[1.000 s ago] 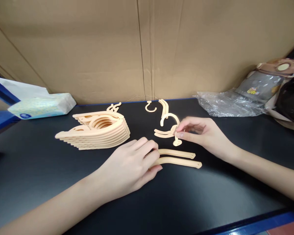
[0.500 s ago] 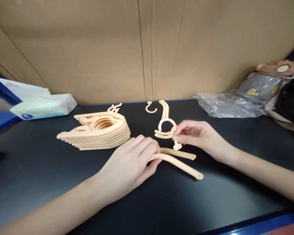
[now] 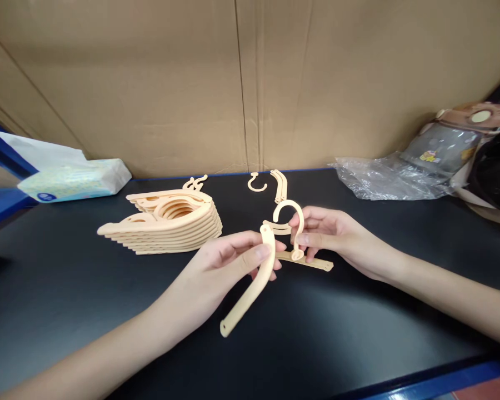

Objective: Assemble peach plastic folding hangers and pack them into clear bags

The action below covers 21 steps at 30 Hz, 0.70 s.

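Observation:
My left hand grips a curved, peach-coloured hanger arm, its holed upper end pointing up and the rest slanting down to the left. In my right hand is a hanger hook, held by its stem with the curve uppermost and a round knob at the bottom. Another hanger arm lies on the table just below the hook, partly behind my fingers. Behind the hook lie curved pieces, partly hidden by my right hand.
A stack of folded peach hangers stands at left, with small hooks behind it. Farther back lie a single hook and curved strips. A tissue pack, crumpled plastic bag and bottle line the sides.
My left hand has lifted one hanger arm off the table and turned it, leaving the other lying. The hook in my right hand has been turned more upright.

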Available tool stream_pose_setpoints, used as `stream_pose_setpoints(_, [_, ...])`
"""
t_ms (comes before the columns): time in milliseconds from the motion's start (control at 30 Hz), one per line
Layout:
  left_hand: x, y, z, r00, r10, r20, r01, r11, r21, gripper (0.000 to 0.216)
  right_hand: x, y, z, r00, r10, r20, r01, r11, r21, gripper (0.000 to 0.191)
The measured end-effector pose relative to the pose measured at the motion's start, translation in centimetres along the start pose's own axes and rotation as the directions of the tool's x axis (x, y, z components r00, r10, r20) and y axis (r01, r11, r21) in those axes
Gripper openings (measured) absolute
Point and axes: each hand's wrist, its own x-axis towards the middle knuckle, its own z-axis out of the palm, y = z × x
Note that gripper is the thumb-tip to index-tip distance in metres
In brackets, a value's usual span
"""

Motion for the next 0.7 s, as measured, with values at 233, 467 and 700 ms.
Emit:
stream_pose_setpoints(233, [-0.6,-0.3,0.2,0.954,0.297,0.036,-0.250,0.723,0.644,0.029,0.0,0.1,-0.1,1.000,0.014,0.020,-0.014,1.000,-0.010,0.015])
stream_pose_setpoints(467, [-0.4,-1.6,0.2,0.776,0.589,0.227,-0.383,0.154,0.911,0.027,0.2,0.2,-0.2,0.998,0.044,0.037,-0.044,0.999,0.003,0.016])
stream_pose_setpoints(700, [0.0,-2.4,0.0,0.831,0.516,0.209,-0.380,0.250,0.891,0.031,0.2,0.2,-0.3,0.995,0.064,0.071,-0.065,0.998,0.013,0.016])
